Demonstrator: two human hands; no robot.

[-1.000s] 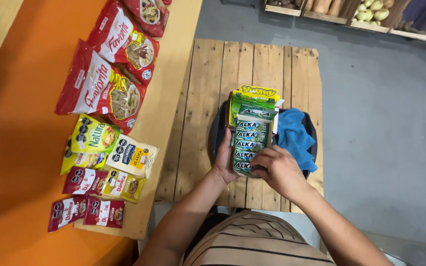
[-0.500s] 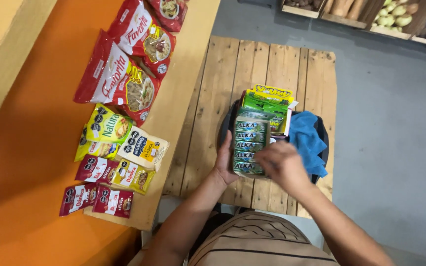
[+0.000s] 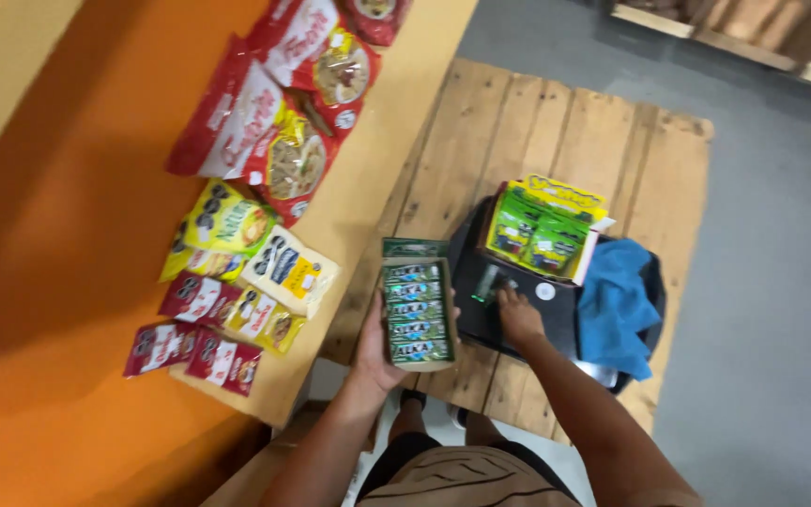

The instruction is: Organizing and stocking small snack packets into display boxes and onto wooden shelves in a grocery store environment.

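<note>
- Wooden pallet [image 3: 556, 131] on grey floor, beside worktop [image 3: 377, 169] carrying snack packets [image 3: 265, 141]
- Left hand [image 3: 379, 352]: fingers clasp green candy box [image 3: 417, 312]
- Right hand [image 3: 518, 314]: fingers together, touching black bin [image 3: 518, 300]

Left of the left hand [image 3: 379, 349], snack packets [image 3: 237, 282] crowd the table [image 3: 396, 141]. Ahead of the right hand [image 3: 518, 314], a yellow display box [image 3: 542, 230] blocks passage, with a blue cloth [image 3: 617, 305] to its right. Bare pallet boards [image 3: 518, 122] lie open beyond.

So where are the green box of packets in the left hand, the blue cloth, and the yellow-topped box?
green box of packets [image 3: 417, 312], head view, on its middle row of packets.
blue cloth [image 3: 618, 305], head view, middle of the folds.
yellow-topped box [image 3: 542, 230], head view, on the green packets inside it.
</note>
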